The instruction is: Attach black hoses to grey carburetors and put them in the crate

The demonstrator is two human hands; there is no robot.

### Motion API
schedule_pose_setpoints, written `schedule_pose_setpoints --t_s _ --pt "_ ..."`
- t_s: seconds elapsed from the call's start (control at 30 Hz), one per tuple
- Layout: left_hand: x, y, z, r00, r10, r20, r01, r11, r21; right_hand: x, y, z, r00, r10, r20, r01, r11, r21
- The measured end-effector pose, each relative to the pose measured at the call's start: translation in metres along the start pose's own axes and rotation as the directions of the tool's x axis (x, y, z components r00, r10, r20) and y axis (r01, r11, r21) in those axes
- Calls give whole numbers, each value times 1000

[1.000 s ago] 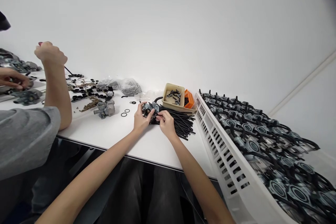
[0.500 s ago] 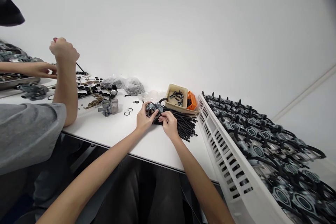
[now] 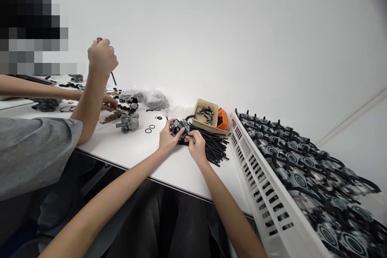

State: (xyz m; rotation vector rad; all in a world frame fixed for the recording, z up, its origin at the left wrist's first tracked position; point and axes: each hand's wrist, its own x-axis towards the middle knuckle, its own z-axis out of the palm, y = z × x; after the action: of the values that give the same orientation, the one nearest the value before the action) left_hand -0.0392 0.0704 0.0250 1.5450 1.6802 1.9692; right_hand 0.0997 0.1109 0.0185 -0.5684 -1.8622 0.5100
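Note:
A small metal carburetor (image 3: 175, 125) is gripped in my left hand (image 3: 167, 138), just above the white tabletop. My right hand (image 3: 196, 144) pinches a thin black tube at the right side of that carburetor; its fingers are closed. Many black tubes (image 3: 216, 145) lie in a pile beside and behind my right hand. Another carburetor (image 3: 128, 123) stands on the table to the left. Black rubber rings (image 3: 148, 131) lie between it and my left hand.
A beige bin (image 3: 205, 113) and an orange basket (image 3: 223, 119) stand behind the tubes. At right, a white crate (image 3: 256, 173) holds several carburetors. At left, a co-worker's raised hand (image 3: 102, 56) holds a red-handled tool; the other reaches small brass parts (image 3: 113, 116).
The view has shifted slightly. The co-worker's raised hand has moved right, and their other hand has gone from the left tray to the small parts. My hands keep nearly the same hold.

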Motion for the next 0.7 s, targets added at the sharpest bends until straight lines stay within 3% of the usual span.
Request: schedule_pose_setpoints --t_s 0.43,0.6,0.7 --pt "2 -4 1 1000 -19 6 20 999 -44 0 -4 0 998 62 5 -62 997 51" --pt "5 -8 2 993 -113 -18 109 982 -153 -1 -1 3 993 104 -54 -100 992 77" --pt "8 -12 3 983 -177 -56 163 967 -197 -2 4 5 992 126 -11 -125 990 70"
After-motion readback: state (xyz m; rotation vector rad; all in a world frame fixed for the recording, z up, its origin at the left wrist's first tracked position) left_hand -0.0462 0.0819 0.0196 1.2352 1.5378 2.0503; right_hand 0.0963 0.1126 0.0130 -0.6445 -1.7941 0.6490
